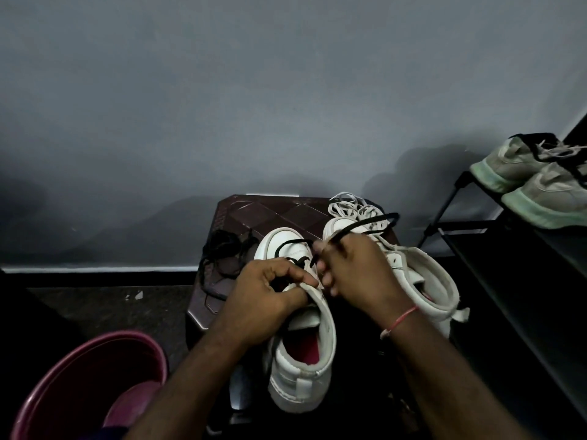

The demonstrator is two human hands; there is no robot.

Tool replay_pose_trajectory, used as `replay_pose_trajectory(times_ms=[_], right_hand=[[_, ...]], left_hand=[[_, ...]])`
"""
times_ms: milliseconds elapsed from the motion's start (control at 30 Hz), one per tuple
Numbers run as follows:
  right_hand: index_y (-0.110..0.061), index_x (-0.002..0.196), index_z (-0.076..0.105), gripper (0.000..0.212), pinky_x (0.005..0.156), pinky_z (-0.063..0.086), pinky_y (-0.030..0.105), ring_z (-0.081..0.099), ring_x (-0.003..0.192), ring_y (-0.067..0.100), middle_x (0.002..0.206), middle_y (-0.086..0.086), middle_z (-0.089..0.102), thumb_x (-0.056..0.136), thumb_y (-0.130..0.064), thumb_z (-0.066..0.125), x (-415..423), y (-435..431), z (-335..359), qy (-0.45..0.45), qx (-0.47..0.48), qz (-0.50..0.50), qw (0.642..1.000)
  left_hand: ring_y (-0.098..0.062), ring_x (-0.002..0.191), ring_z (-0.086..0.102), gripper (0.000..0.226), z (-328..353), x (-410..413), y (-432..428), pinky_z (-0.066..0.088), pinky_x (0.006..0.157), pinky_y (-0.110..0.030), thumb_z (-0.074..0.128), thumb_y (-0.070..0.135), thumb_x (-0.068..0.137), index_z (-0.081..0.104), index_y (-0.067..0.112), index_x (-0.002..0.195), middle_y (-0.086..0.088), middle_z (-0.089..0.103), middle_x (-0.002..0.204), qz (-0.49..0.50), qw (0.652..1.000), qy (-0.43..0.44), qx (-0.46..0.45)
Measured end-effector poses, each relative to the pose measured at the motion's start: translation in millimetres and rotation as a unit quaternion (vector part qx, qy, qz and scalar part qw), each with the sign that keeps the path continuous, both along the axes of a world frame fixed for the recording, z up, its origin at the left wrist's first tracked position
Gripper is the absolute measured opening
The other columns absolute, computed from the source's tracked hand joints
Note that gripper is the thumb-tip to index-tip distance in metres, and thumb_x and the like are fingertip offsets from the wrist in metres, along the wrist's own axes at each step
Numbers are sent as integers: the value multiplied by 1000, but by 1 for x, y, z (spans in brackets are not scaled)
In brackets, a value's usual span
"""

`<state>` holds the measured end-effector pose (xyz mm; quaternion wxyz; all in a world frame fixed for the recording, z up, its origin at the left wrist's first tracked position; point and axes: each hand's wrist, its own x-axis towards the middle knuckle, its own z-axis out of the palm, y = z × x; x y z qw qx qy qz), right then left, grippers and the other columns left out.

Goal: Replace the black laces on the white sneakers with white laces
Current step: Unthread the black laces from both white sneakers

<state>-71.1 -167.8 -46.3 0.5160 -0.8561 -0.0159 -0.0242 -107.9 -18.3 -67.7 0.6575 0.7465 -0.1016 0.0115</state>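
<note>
Two white high-top sneakers stand on a dark brown stool (273, 211). The near sneaker (301, 354) still carries a black lace (293, 244) across its toe end. My left hand (263, 300) grips this sneaker at its tongue and upper edge. My right hand (355, 274) pinches a loop of the black lace (371, 222) that rises over the second sneaker (425, 281). A loose black lace (222, 252) lies bunched on the stool's left side. White laces (352, 208) lie in a heap at the stool's far right corner.
A maroon plastic tub (85, 382) stands on the floor at lower left. A black shoe rack (514, 249) at right holds a pair of grey-green sneakers (540, 182). A grey wall rises behind the stool.
</note>
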Motion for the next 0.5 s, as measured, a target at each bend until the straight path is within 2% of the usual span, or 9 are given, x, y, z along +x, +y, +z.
replay_pose_trajectory(times_ms=[67, 133, 200, 300, 367, 400, 433, 467, 500], right_hand=[[-4, 80, 55, 24, 37, 40, 22, 49, 38, 10, 58, 3, 55, 100, -18, 52, 3, -2, 18, -34, 248, -67, 966], [-6, 83, 53, 21, 35, 39, 21, 49, 41, 12, 61, 4, 53, 101, -17, 50, 5, -6, 27, -70, 332, -80, 937], [-7, 87, 54, 23, 36, 40, 23, 49, 42, 15, 63, 5, 54, 99, -26, 52, 4, -5, 21, -20, 303, -37, 952], [-9, 96, 61, 27, 43, 45, 24, 54, 46, 13, 67, 6, 60, 93, -35, 62, -2, -1, 2, 75, 91, 61, 991], [-15, 94, 67, 14, 55, 52, 28, 60, 56, 10, 71, 1, 67, 91, -28, 66, -1, -1, -7, 38, -38, 69, 996], [-14, 89, 67, 10, 56, 53, 29, 60, 55, 9, 69, 0, 67, 91, -24, 64, -1, -1, -7, 24, -63, 64, 996], [-11, 86, 65, 12, 52, 52, 28, 58, 50, 9, 65, 0, 64, 93, -20, 61, -1, 0, -6, 26, -49, 60, 997], [-8, 84, 61, 15, 46, 50, 26, 55, 45, 9, 63, 3, 61, 96, -16, 58, -1, 1, -2, 39, 21, 54, 998], [-7, 83, 57, 16, 41, 48, 24, 53, 41, 10, 61, 5, 58, 98, -13, 54, -2, 2, 6, 49, 129, 39, 990]], left_hand=[[-10, 72, 69, 9, 0, 0, 0, 51, 67, -18, 77, 6, 70, 77, 12, 76, 3, 74, 76, -1, 1000, 0, 8], [-7, 71, 68, 12, -1, 0, 0, 49, 66, -15, 75, -2, 74, 76, 9, 77, 3, 74, 75, -1, 1000, -4, 10], [-10, 73, 69, 8, -2, 0, 0, 51, 68, -17, 74, 5, 72, 76, 9, 78, 1, 74, 77, 0, 1000, -9, 6], [-17, 75, 71, 12, -2, 0, 0, 54, 72, -23, 72, 11, 69, 76, 6, 78, -5, 75, 78, -2, 1000, -9, -14], [-18, 76, 71, 11, -4, 1, 1, 55, 73, -25, 73, 11, 68, 76, 6, 78, -6, 75, 79, -7, 1000, -10, -16], [-18, 77, 72, 11, -4, 1, 1, 55, 73, -25, 73, 11, 68, 76, 7, 78, -5, 75, 79, -4, 1000, -8, -17], [-18, 78, 72, 11, -4, 1, 1, 56, 75, -27, 74, 12, 67, 77, 8, 78, -5, 75, 80, -1, 1000, -6, -21], [-19, 79, 72, 11, -4, 0, 1, 56, 76, -28, 74, 12, 67, 77, 10, 77, -4, 75, 80, 3, 1000, -3, -24], [-17, 78, 72, 10, -4, 1, 0, 55, 75, -27, 74, 13, 66, 77, 12, 76, -3, 75, 79, 6, 1000, -4, -22]])
